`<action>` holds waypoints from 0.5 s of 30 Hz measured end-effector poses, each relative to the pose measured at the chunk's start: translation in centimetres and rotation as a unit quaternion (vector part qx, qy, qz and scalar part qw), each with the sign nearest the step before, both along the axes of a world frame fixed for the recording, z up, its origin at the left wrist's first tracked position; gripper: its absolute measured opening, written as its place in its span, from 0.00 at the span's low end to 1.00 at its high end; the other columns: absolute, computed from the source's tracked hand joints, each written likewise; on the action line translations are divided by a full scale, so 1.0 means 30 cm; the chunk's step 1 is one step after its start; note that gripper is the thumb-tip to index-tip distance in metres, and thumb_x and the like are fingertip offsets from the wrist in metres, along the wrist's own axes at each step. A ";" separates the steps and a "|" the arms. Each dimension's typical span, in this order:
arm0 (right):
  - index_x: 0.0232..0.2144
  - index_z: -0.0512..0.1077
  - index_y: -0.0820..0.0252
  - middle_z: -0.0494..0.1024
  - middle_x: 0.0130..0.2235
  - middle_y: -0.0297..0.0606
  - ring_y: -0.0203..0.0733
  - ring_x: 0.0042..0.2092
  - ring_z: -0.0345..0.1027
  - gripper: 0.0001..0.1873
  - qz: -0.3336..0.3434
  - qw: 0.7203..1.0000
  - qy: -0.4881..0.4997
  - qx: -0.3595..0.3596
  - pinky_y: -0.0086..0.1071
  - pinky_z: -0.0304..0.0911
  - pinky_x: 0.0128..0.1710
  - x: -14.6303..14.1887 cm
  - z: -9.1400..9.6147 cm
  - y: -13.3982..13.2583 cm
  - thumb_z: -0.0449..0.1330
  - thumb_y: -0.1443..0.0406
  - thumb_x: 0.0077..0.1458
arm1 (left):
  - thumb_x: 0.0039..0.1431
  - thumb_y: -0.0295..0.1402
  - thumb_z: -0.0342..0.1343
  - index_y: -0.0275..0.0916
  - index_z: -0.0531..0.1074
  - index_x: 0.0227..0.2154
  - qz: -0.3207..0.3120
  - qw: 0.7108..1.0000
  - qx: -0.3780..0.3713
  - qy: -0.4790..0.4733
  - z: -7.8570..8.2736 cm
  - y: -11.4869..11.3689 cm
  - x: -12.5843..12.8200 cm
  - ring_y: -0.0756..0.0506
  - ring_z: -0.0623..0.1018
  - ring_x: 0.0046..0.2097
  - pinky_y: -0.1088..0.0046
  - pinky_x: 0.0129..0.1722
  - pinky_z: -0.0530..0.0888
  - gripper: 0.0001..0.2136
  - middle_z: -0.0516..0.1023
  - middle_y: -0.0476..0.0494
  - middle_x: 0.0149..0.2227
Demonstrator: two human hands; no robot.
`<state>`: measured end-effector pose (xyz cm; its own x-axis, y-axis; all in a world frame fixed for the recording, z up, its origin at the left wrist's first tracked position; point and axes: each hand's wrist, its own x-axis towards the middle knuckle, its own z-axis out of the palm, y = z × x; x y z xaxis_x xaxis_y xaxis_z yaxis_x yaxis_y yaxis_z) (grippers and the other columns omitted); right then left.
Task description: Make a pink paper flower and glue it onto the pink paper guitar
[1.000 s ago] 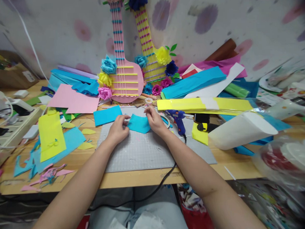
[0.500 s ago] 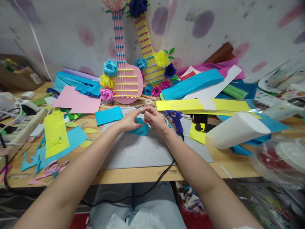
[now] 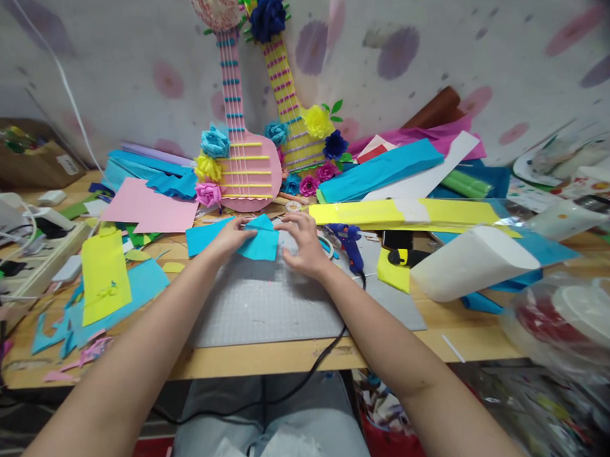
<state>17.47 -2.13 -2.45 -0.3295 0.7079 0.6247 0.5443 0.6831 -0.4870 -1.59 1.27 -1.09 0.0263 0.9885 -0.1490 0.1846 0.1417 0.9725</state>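
My left hand (image 3: 231,236) pinches the left edge of a small blue paper piece (image 3: 260,243) at the far end of the grey cutting mat (image 3: 267,303). The paper is lifted a little and partly unfolded. My right hand (image 3: 301,244) rests just right of it, fingers spread over the mat, holding nothing. A larger blue paper rectangle (image 3: 205,236) lies flat behind my left hand. A blue glue gun (image 3: 349,244) sits right of my right hand, its black cord running off the table's front edge.
Two paper guitars, pink (image 3: 243,165) and yellow (image 3: 294,132), with paper flowers lean on the wall. Coloured sheets and scraps cover the wooden table (image 3: 299,352). A yellow strip (image 3: 409,213), a white paper cone (image 3: 473,261) and plastic bags lie right. A power strip (image 3: 26,261) sits left.
The blue piece has moved left and away from me with my left hand. My right hand let go of it and now lies spread beside it. The view tilted slightly.
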 end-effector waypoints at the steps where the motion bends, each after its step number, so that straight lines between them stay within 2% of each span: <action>1: 0.45 0.67 0.54 0.63 0.52 0.41 0.50 0.58 0.48 0.25 0.018 0.998 -0.055 0.006 0.46 0.43 0.57 -0.009 -0.003 -0.007 0.57 0.70 0.40 | 0.35 0.34 0.61 0.37 0.70 0.37 0.000 1.000 -0.006 -0.022 -0.007 -0.006 0.000 0.46 0.74 0.32 0.68 0.33 0.71 0.21 0.76 0.46 0.32; 4: 0.45 0.67 0.54 0.61 0.55 0.42 0.49 0.60 0.42 0.24 0.029 0.990 -0.134 0.014 0.47 0.41 0.58 -0.035 -0.016 -0.014 0.56 0.73 0.42 | 0.35 0.34 0.62 0.37 0.69 0.37 -0.008 0.999 -0.003 -0.040 -0.028 -0.014 0.004 0.47 0.75 0.33 0.68 0.34 0.71 0.20 0.76 0.46 0.33; 8: 0.34 0.71 0.56 0.70 0.46 0.40 0.47 0.54 0.51 0.12 0.045 0.983 -0.176 0.004 0.44 0.46 0.55 -0.049 -0.031 0.000 0.54 0.74 0.48 | 0.40 0.34 0.58 0.36 0.67 0.39 0.003 0.999 0.031 0.031 -0.053 -0.014 -0.001 0.46 0.74 0.35 0.68 0.35 0.71 0.20 0.74 0.45 0.34; 10: 0.32 0.71 0.57 0.73 0.42 0.39 0.46 0.50 0.54 0.10 0.053 0.978 -0.201 -0.010 0.42 0.48 0.52 -0.050 -0.032 0.005 0.54 0.73 0.50 | 0.43 0.33 0.57 0.36 0.65 0.42 0.010 0.990 0.096 0.107 -0.061 -0.028 -0.011 0.45 0.74 0.39 0.67 0.37 0.71 0.21 0.73 0.43 0.37; 11: 0.32 0.72 0.57 0.73 0.41 0.40 0.46 0.49 0.55 0.09 0.054 0.975 -0.213 -0.019 0.41 0.49 0.51 -0.050 -0.030 0.006 0.54 0.73 0.50 | 0.44 0.33 0.56 0.37 0.64 0.44 0.013 0.977 0.146 0.154 -0.063 -0.041 -0.018 0.45 0.73 0.41 0.67 0.38 0.71 0.21 0.71 0.41 0.40; 13: 0.33 0.72 0.58 0.75 0.39 0.40 0.46 0.47 0.57 0.08 0.059 0.970 -0.233 -0.032 0.40 0.51 0.48 -0.050 -0.026 0.005 0.55 0.72 0.51 | 0.45 0.31 0.55 0.37 0.64 0.44 0.004 0.935 0.250 0.253 -0.068 -0.077 -0.030 0.43 0.70 0.45 0.65 0.42 0.69 0.19 0.70 0.39 0.44; 15: 0.33 0.73 0.59 0.76 0.39 0.39 0.46 0.46 0.57 0.08 0.070 0.965 -0.249 -0.040 0.40 0.51 0.47 -0.046 -0.022 0.001 0.56 0.71 0.51 | 0.47 0.30 0.54 0.38 0.65 0.41 -0.039 0.900 0.298 0.315 -0.075 -0.119 -0.038 0.43 0.69 0.45 0.63 0.46 0.67 0.16 0.70 0.41 0.41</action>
